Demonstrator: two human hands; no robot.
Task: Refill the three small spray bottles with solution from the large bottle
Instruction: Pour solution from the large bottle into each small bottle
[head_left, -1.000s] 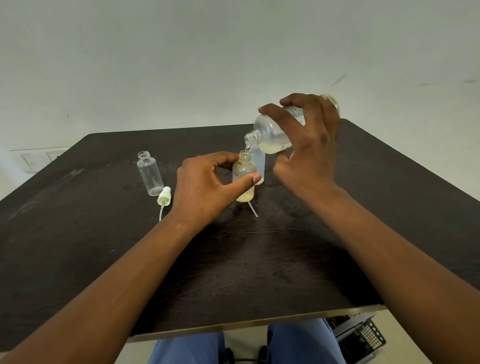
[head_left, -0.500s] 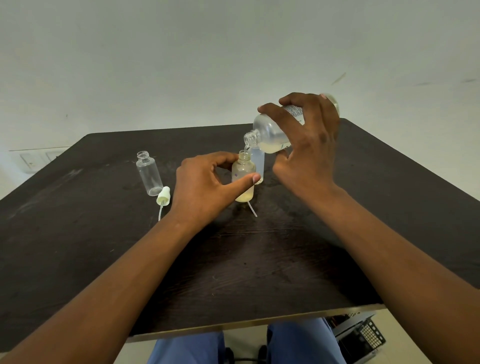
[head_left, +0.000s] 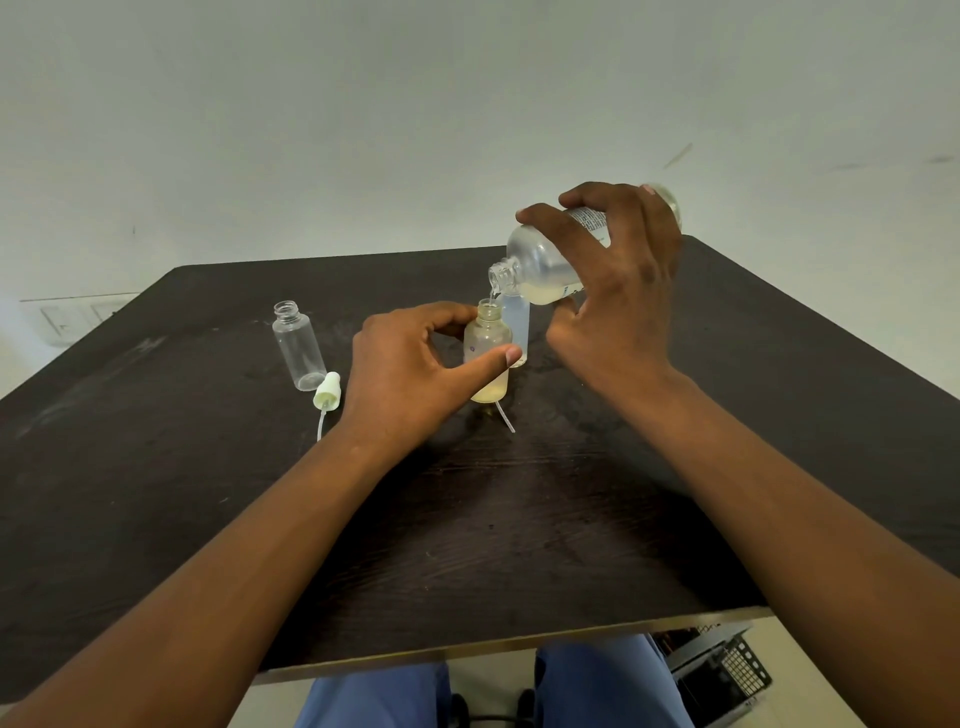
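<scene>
My right hand (head_left: 618, 306) grips the large clear bottle (head_left: 540, 265), tipped on its side with its open neck pointing left and down. A thin stream of pale yellowish solution falls from it into a small uncapped bottle (head_left: 488, 343) standing on the dark table (head_left: 156, 467). My left hand (head_left: 410, 379) holds that small bottle between thumb and fingers; yellowish liquid fills its bottom part. A second small bottle (head_left: 519, 327) stands just behind it, partly hidden. A third small bottle (head_left: 298, 345), clear, empty and uncapped, stands at the left.
A pale spray cap (head_left: 327, 392) with its dip tube lies next to the empty bottle. Another thin dip tube (head_left: 505, 415) pokes out on the table below the held bottle. A grey mesh basket (head_left: 722, 670) sits on the floor under the table's right front corner.
The liquid in the held small bottle has risen slightly. Both hands and the large bottle have stayed almost still.
</scene>
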